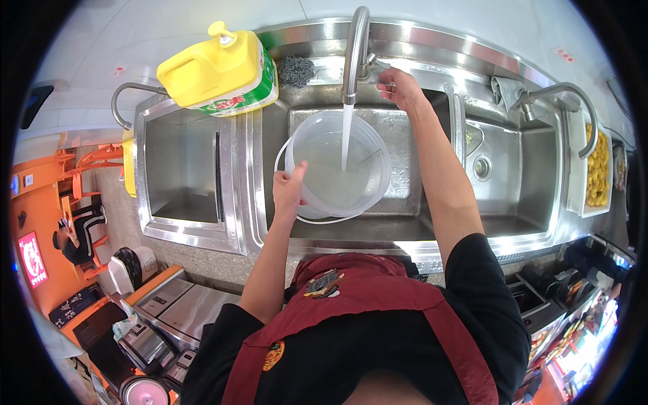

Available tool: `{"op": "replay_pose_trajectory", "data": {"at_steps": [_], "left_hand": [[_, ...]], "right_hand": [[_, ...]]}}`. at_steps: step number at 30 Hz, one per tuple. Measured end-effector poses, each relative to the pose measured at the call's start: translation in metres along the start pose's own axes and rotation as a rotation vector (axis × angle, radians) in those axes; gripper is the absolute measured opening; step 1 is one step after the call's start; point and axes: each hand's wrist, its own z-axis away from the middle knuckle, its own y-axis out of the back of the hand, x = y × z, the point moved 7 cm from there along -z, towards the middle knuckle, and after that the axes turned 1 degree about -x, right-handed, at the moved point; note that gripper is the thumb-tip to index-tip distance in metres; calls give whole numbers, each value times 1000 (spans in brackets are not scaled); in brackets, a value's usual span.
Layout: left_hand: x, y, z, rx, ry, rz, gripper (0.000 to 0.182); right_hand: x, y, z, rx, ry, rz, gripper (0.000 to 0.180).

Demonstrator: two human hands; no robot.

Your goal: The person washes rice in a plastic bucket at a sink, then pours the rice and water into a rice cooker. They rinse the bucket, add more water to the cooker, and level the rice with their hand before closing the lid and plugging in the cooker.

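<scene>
My left hand (289,190) grips the near-left rim of a translucent plastic bucket (374,190), its thumb over the edge. The bucket has a white handle (324,221) hanging at its side and holds some clear water. Over it arches a steel faucet (357,50), from which a stream of water (347,131) pours inside. Beside the faucet's small lever (380,63), my right hand (400,90) holds nothing, its fingers loosely bent and slightly apart. Whether a fingertip touches the lever, I cannot tell. Under the bucket lies the middle basin (400,172) of a stainless steel sink.
A yellow pump jug (202,71) and a dark scouring pad (296,71) stand along the back ledge. Other basins flank the middle one, the right one with a drain (482,167). Beyond it are a grey cloth (508,92) and a white tub (577,172) of yellow food.
</scene>
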Motion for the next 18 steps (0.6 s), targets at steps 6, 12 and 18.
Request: {"op": "replay_pose_trajectory", "data": {"at_steps": [6,12,18], "left_hand": [[2,-1,2,6,-6,-11,60],[1,1,2,10,1,-11,61],[-1,0,1,3,0,-8,61]], "right_hand": [[-2,-1,0,-17,6,4,25],[-3,-1,-1,-7,-3,-13,26],[-5,-2,1,-11,-6,-27,24]]}}
